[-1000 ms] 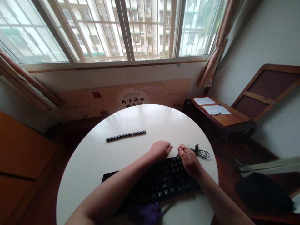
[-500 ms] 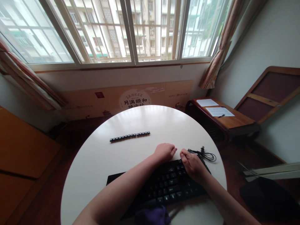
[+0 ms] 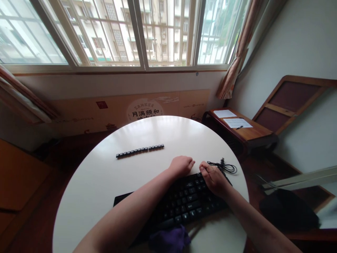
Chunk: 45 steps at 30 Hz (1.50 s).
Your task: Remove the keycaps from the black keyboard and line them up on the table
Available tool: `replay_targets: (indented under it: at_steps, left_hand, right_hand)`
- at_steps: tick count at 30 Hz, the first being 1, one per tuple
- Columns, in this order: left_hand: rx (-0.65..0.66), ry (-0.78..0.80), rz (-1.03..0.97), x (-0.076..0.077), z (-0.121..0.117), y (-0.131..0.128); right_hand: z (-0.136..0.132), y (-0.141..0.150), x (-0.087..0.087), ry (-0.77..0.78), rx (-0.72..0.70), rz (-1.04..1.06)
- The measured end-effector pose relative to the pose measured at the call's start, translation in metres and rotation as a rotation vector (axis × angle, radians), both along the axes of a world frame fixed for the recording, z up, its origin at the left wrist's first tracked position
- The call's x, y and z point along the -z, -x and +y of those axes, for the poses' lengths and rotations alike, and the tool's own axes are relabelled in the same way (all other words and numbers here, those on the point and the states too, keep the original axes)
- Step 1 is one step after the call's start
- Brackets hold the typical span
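A black keyboard (image 3: pixel 184 203) lies on the white round table (image 3: pixel 86 182), partly covered by my left forearm. My left hand (image 3: pixel 181 166) is closed just beyond the keyboard's far edge, and its fingers face right. Close by, my right hand (image 3: pixel 214 178) is also closed, resting over the keyboard's far right part. A small gap separates the two hands. What either one grips, if anything, is hidden by the fingers. Farther back lies a row of black keycaps (image 3: pixel 140 151). Beside my right hand is a coiled black cable (image 3: pixel 230 168) with a plug.
A purple cloth (image 3: pixel 170 239) lies at the keyboard's near edge. To the right stands a low wooden table (image 3: pixel 259 133) with paper sheets (image 3: pixel 238 123) and a pen (image 3: pixel 239 127). Barred windows and a curtain (image 3: pixel 231 77) are at the back.
My view has turned a little to the right, so the room appears shifted left. Both hands keep nearly the same closed pose by the keyboard; the keycaps stay put.
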<state>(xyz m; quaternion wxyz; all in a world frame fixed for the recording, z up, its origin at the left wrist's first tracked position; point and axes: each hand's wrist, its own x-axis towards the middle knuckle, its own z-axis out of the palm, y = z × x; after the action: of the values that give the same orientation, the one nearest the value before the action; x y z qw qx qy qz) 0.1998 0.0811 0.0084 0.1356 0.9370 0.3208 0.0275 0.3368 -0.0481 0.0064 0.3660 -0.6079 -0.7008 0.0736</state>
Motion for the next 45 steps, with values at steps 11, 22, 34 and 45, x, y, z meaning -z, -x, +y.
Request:
replay_targets:
  at_steps: [11, 22, 34, 45]
  left_hand:
    - [0.163, 0.065, -0.281, -0.008, -0.004, 0.005]
    - [0.253, 0.382, -0.55, 0.0, -0.007, 0.002]
    - [0.17, 0.461, -0.583, -0.018, 0.006, 0.005]
    - [-0.223, -0.093, -0.166, -0.044, 0.103, 0.059]
  right_hand:
    - [0.001, -0.005, 0.008, -0.113, 0.141, 0.508]
    - [0.001, -0.005, 0.005, -0.225, 0.138, 0.318]
    - [-0.005, -0.011, -0.001, -0.344, 0.159, 0.383]
    - [-0.007, -0.012, -0.002, -0.35, 0.109, 0.354]
